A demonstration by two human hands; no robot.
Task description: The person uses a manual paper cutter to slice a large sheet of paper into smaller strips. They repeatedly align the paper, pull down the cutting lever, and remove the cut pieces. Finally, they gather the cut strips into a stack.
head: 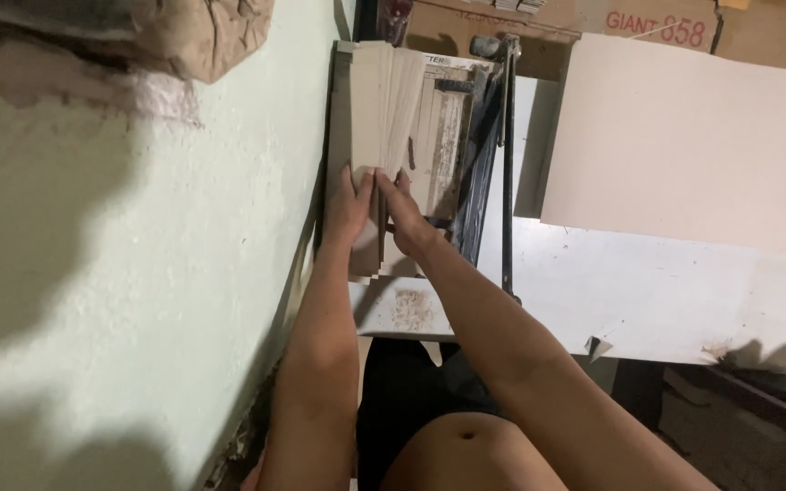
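My left hand (349, 207) lies flat on the card strips (384, 100), fingers stretched and pressing, holding nothing. My right hand (402, 214) is just beside it, fingers half bent on the edge of the same stack; I cannot tell if they pinch a strip. The strips lie on the cutter (443, 136), on its left side, near the wall (138, 273), so the edges stay in line. The blade arm (507, 164) stands to the right of my hands. On the far right a big board (684, 145) rests on the table (648, 291).
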